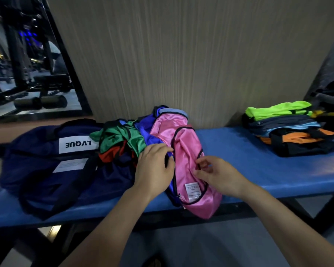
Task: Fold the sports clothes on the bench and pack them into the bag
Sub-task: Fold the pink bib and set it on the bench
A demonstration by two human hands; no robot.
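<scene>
Head view: I'm looking down on the blue tabletop (249, 151), and the pink jersey (187, 151) lies in the middle of it, its long axis running from the wall toward me, the near end hanging just over the front edge with a white label facing up. My left hand (154, 168) rests on the blue cloth just beside the pink one, fingers curled over the fabric at its black trim. My right hand (218, 176) is on the jersey's right side, thumb and forefinger pinching the black-edged hem. Left of that I count one loose heap (123, 143) of green, red and blue garments, touching one navy bag (46, 166), which lies flat with its white label upside down to me. Far right sits one folded stack (289, 128), neon green on top.
</scene>
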